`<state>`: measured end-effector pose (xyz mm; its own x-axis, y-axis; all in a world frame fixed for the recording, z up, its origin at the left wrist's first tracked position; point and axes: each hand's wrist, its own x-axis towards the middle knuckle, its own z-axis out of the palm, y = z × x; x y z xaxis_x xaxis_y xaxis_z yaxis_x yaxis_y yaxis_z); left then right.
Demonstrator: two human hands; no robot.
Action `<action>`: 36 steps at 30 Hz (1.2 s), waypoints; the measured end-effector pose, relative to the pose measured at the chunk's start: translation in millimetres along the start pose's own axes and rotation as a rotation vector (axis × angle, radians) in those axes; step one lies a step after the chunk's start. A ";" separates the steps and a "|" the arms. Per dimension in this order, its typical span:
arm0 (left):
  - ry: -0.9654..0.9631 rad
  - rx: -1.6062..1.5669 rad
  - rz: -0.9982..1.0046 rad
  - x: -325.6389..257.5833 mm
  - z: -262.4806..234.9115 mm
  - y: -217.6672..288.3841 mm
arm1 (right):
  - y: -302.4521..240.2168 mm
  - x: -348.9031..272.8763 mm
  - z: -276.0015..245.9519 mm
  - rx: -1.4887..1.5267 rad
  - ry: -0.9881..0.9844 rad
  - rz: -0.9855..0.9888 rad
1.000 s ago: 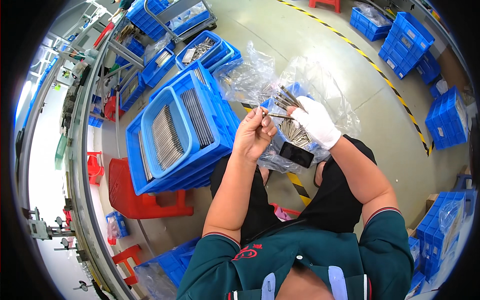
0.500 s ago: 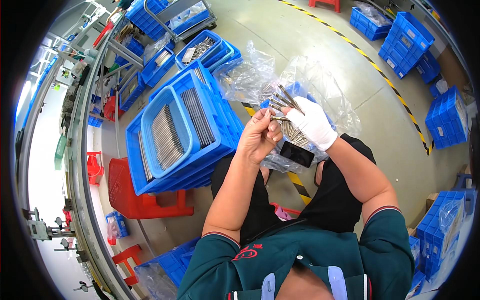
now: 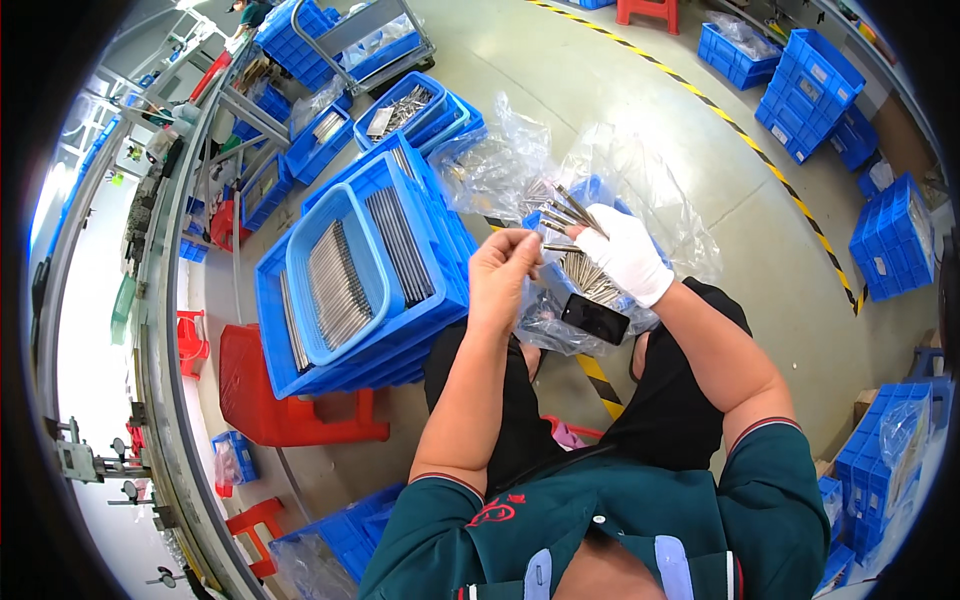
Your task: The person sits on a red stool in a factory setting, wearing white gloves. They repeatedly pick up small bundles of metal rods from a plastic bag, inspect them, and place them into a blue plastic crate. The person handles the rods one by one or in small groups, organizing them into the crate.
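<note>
My right hand (image 3: 628, 256), in a white glove, grips a bunch of thin metal rods (image 3: 562, 213) that fan out up and to the left. My bare left hand (image 3: 505, 275) pinches the end of one rod from that bunch. More rods lie below in a clear plastic bag (image 3: 620, 175) on my lap, over a blue crate. A dark phone (image 3: 595, 318) rests on the bag by my right wrist. To my left, a light blue tray (image 3: 335, 270) with rows of rods sits inside a stack of blue crates (image 3: 425, 320).
The crate stack rests on a red stool (image 3: 290, 405). More blue crates (image 3: 815, 70) stand on the grey floor at the far right and top left, some with metal parts. A yellow-black floor line (image 3: 760, 160) runs diagonally. A workbench edge (image 3: 165, 330) curves along the left.
My gloved right hand has lifted the bunch of rods slightly, and my left hand has closed in on it, now pinching a single rod.
</note>
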<state>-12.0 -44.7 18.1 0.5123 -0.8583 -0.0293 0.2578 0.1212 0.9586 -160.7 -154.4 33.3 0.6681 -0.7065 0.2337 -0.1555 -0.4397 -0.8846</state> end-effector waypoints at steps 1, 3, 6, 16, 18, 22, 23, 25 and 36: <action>0.037 0.011 0.021 0.7 -4.1 1.5 | 1.5 0.2 -1.9 0.006 0.001 0.025; 0.020 -0.104 -0.017 5.3 -7.2 3.7 | 1.8 0.5 -3.4 0.019 -0.020 0.041; 0.004 -0.210 -0.086 5.0 -3.9 2.6 | -1.8 -0.8 -4.6 0.054 -0.079 0.005; -0.099 -0.157 -0.142 5.9 -8.9 -0.1 | -6.1 -4.0 -6.7 -0.025 -0.167 -0.024; -0.097 -0.030 -0.118 5.0 -7.8 5.2 | -5.8 -3.7 -8.0 -0.084 -0.178 -0.042; -0.131 0.015 -0.168 4.5 -10.3 11.5 | -7.2 -3.8 -9.7 -0.140 -0.195 -0.075; -0.146 0.009 -0.191 5.6 -13.8 10.0 | -8.2 -3.9 -9.7 -0.143 -0.198 -0.089; -0.160 -0.026 -0.236 6.1 -16.4 8.1 | -10.2 -4.6 -9.1 -0.168 -0.196 -0.075; -0.184 -0.100 -0.244 6.8 -21.9 2.2 | -1.9 -3.2 -3.6 -0.162 -0.195 -0.096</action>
<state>10.0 -39.3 13.8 0.2708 -0.9428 -0.1943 0.4388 -0.0587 0.8967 -165.1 -153.3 35.7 0.8102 -0.5444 0.2172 -0.1888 -0.5932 -0.7826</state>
